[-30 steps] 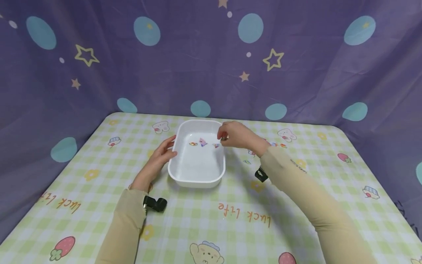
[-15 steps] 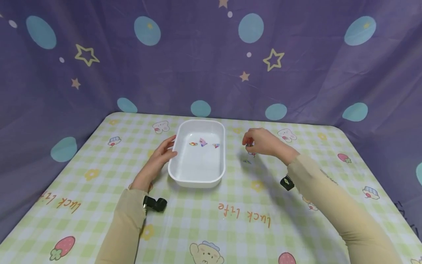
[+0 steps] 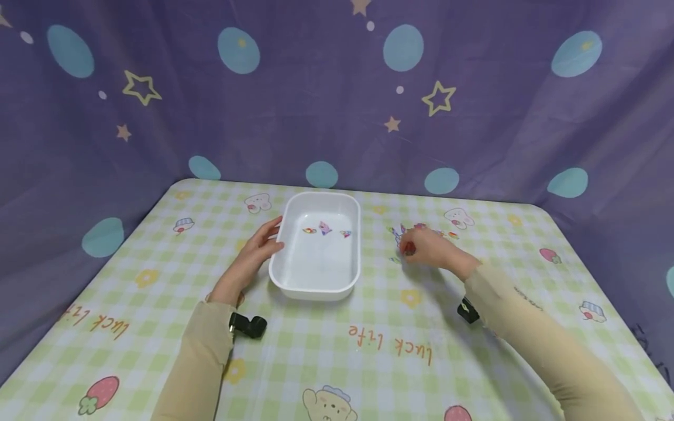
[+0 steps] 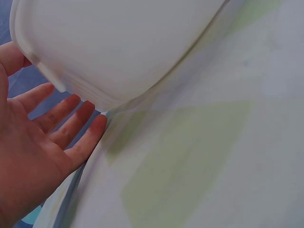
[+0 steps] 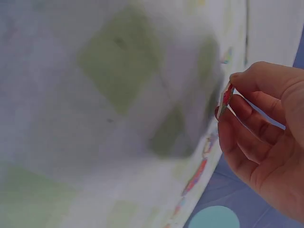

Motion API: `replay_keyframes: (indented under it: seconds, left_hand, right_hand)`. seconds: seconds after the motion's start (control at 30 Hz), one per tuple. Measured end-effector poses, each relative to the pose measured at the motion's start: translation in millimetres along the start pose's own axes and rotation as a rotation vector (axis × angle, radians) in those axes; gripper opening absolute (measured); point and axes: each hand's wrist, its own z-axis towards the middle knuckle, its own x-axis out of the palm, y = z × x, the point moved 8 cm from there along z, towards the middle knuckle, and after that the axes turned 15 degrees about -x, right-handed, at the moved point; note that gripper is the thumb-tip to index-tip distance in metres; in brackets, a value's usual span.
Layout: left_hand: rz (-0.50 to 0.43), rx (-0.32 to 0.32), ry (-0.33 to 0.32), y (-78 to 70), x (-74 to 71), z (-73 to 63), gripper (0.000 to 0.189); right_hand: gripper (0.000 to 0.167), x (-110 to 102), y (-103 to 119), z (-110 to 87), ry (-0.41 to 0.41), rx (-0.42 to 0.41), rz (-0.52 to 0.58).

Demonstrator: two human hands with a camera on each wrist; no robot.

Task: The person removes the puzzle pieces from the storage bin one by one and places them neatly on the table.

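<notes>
A white rectangular plastic container point(image 3: 316, 266) stands on the table with three small, flat, brightly patterned pieces point(image 3: 325, 228) lying in it. My left hand point(image 3: 258, 248) rests against its left side, thumb at the rim and the other fingers fairly straight along the wall. In the left wrist view those fingers point(image 4: 85, 135) spread beneath the rim. Right of the container, my right hand point(image 3: 432, 250) is low over the table, pinching a small flat red piece point(image 5: 226, 99) between thumb and fingertips. More colourful pieces point(image 5: 195, 176) lie close by, partly hidden behind the hand in the head view.
A single small piece point(image 3: 394, 259) lies between the container and my right hand. The checked tablecloth point(image 3: 310, 342) has printed cartoon figures and lettering. Behind the table hangs a purple curtain point(image 3: 326, 105). A black wrist camera point(image 3: 248, 325) sits by my left sleeve.
My right hand has moved from the container's right rim to the pieces on the table at the right, and lower. My left hand and the container stay put.
</notes>
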Motion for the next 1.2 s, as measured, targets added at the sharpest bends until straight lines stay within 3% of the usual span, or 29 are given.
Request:
replay_keyframes:
  seconds: [0.27, 0.73, 0.83, 1.2]
  left_hand:
    - [-0.004, -0.006, 0.004, 0.2, 0.6, -0.9, 0.061]
    - [-0.008, -0.033, -0.012, 0.1, 1.2, -0.5, 0.063]
    - [-0.012, -0.026, -0.012, -1.0, 1.0, -0.8, 0.063]
    - [0.002, -0.02, -0.023, 1.3, -0.2, 0.8, 0.06]
  right_hand:
    - [0.013, 8, -3, -3.8, -0.023, -0.025, 0.018]
    - [0.012, 2, -1, 1.7, 0.049, 0.028, -0.024]
    - [0.011, -7, 6, 10.4, 0.045, 0.035, -0.046]
    - [0.01, -33, 46, 63.4, -0.073, -0.067, -0.101]
